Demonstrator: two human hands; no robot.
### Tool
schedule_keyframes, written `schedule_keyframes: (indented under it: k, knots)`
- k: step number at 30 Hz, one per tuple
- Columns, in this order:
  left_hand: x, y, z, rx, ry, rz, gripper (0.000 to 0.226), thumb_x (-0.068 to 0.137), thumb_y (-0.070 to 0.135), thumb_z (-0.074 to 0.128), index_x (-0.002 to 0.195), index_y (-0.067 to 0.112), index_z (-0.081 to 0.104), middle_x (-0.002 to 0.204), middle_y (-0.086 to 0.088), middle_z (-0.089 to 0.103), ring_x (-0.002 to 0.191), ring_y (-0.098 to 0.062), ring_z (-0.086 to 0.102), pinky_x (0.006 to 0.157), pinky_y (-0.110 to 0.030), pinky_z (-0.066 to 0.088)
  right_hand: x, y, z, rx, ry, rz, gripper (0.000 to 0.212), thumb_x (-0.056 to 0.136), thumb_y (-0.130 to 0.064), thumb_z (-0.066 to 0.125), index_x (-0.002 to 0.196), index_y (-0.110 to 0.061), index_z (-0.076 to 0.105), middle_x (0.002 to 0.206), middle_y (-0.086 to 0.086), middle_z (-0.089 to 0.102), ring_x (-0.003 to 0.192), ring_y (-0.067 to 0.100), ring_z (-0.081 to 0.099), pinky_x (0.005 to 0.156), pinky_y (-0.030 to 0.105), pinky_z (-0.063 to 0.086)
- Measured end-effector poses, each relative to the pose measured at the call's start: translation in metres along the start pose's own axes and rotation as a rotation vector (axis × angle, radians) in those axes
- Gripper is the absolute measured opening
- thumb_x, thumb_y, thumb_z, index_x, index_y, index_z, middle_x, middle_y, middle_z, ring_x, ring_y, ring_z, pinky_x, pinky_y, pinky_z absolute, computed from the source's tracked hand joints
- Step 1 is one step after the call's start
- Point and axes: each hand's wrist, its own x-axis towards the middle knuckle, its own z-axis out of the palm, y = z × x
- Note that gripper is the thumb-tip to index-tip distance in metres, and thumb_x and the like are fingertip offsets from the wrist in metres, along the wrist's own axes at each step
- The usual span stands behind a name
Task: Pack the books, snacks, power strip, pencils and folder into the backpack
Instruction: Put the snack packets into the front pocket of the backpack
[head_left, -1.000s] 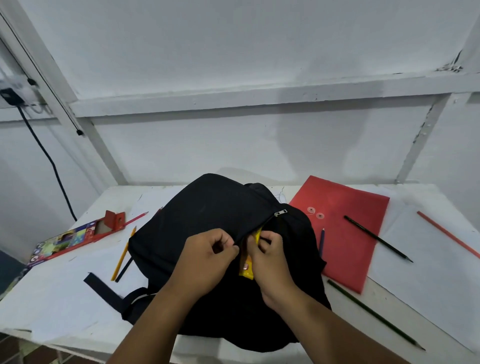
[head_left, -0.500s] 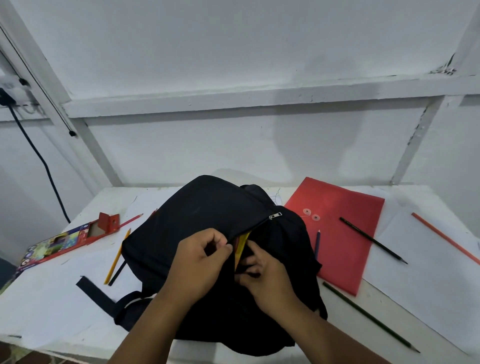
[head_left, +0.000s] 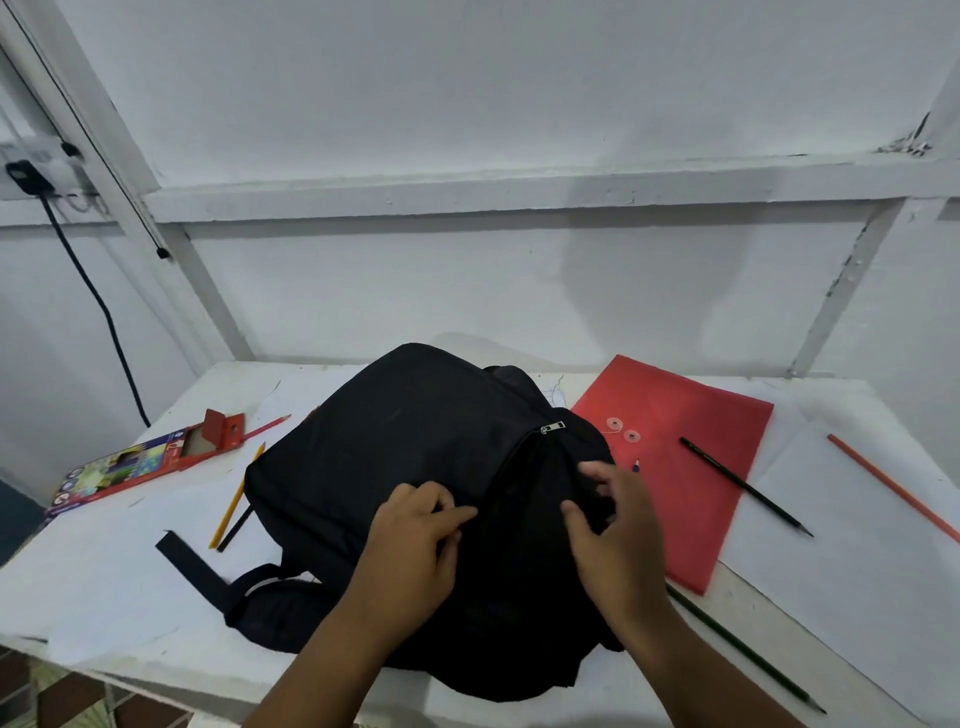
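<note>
Backpack flat, long axis toward the wall, both hands: left pinching fabric, right loosely spread.

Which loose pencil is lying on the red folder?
The black pencil, lying diagonally across the red folder. The orange-red pencil and dark green pencil lie on the table off it.

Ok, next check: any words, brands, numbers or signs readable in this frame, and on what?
None can be read.
Pencil box: colourful print on its face, too blurred to make out.
Black pencil on the red folder: any stamp is too small.
Backpack: no label visible.
</note>
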Motion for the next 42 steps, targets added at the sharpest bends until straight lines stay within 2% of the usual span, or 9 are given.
schedule_keyframes:
  k: [8, 14, 19, 24, 27, 31, 36, 40, 42]
  knots:
    - [-0.014, 0.011, 0.011, 0.138, -0.004, -0.165, 0.027, 0.095, 0.048, 0.048, 0.119, 0.051, 0.058, 0.162, 0.013, 0.015, 0.147, -0.018, 0.013, 0.104, -0.037, 0.014, 0.006, 0.017, -0.028, -0.003, -0.246, 0.429, 0.083, 0.076, -0.034, 0.083, 0.144, -0.021, 0.039, 0.113, -0.01, 0.056, 0.101, 0.011, 0.058, 0.086, 0.026, 0.045]
    - [-0.026, 0.012, 0.001, 0.018, -0.147, -0.067, 0.075, 0.084, 0.088, 0.022, 0.143, 0.047, 0.043, 0.165, 0.02, -0.005, 0.151, -0.01, -0.019, 0.115, -0.039, 0.0, 0.045, -0.001, -0.026, 0.055, -0.373, 0.457, 0.021, 0.087, -0.031, 0.067, 0.103, -0.019, 0.069, 0.097, -0.002, 0.073, 0.09, 0.016, 0.069, 0.085, 0.04, 0.057]
    - [-0.03, 0.017, -0.028, -0.1, -0.201, -0.047, 0.115, 0.055, 0.105, 0.028, 0.152, 0.044, 0.028, 0.162, 0.029, 0.005, 0.151, -0.003, -0.015, 0.121, -0.053, -0.002, 0.078, -0.061, 0.004, 0.463, -0.427, 0.672, 0.018, 0.093, -0.014, 0.059, 0.108, -0.006, 0.063, 0.105, 0.016, 0.072, 0.096, 0.03, 0.07, 0.08, 0.042, 0.059]
    - [-0.027, 0.03, -0.064, -0.186, -0.061, -0.152, 0.116, 0.05, 0.089, 0.066, 0.146, 0.055, 0.01, 0.135, 0.064, 0.001, 0.128, 0.033, -0.012, 0.115, -0.04, 0.013, 0.103, -0.116, 0.03, 0.559, -0.518, 0.709, 0.005, 0.098, -0.016, 0.054, 0.094, -0.016, 0.051, 0.083, 0.005, 0.059, 0.071, 0.016, 0.056, 0.053, 0.025, 0.04]
    - [-0.021, 0.022, -0.074, -0.28, 0.163, -0.164, 0.095, 0.081, 0.061, 0.066, 0.155, 0.044, 0.01, 0.126, 0.02, 0.065, 0.121, -0.002, 0.058, 0.101, -0.041, 0.049, 0.116, -0.137, 0.035, 0.593, -0.593, 0.695, 0.003, 0.1, -0.015, 0.052, 0.097, -0.016, 0.053, 0.08, 0.001, 0.057, 0.064, 0.011, 0.053, 0.046, 0.022, 0.038]
    - [-0.009, 0.004, -0.086, -0.149, 0.232, -0.191, 0.072, 0.097, 0.041, 0.05, 0.155, 0.049, 0.008, 0.101, -0.021, 0.071, 0.08, -0.027, 0.066, 0.076, -0.047, 0.055, 0.122, -0.148, 0.038, 0.683, -0.62, 0.667, 0.012, 0.098, -0.016, 0.056, 0.11, -0.012, 0.056, 0.093, 0.004, 0.063, 0.069, 0.013, 0.06, 0.044, 0.019, 0.044]
    - [0.003, -0.011, -0.083, -0.268, 0.351, -0.194, 0.053, 0.099, 0.017, 0.057, 0.145, 0.04, 0.046, 0.1, -0.016, 0.071, 0.079, -0.019, 0.06, 0.078, -0.023, 0.046, 0.104, -0.118, 0.034, 0.766, -0.451, 0.474, 0.015, 0.098, -0.024, 0.061, 0.106, -0.012, 0.063, 0.104, 0.007, 0.071, 0.086, 0.016, 0.068, 0.07, 0.027, 0.056]
    - [0.013, -0.007, -0.081, -0.309, 0.487, -0.243, 0.044, 0.096, 0.009, 0.062, 0.138, 0.024, 0.059, 0.116, 0.007, 0.07, 0.109, 0.007, 0.06, 0.099, -0.012, 0.043, 0.056, -0.046, 0.039, 0.26, 0.045, -0.025, 0.026, 0.095, -0.014, 0.059, 0.12, -0.017, 0.053, 0.119, -0.002, 0.055, 0.109, 0.014, 0.053, 0.093, 0.031, 0.046]
    - [0.015, -0.005, -0.081, -0.342, 0.504, -0.259, 0.044, 0.096, 0.007, 0.062, 0.137, 0.021, 0.059, 0.125, 0.01, 0.067, 0.122, 0.005, 0.055, 0.106, -0.014, 0.04, 0.034, -0.007, 0.047, 0.096, -0.051, -0.109, 0.033, 0.09, -0.009, 0.063, 0.121, -0.013, 0.052, 0.118, -0.002, 0.048, 0.112, 0.019, 0.05, 0.095, 0.034, 0.045]
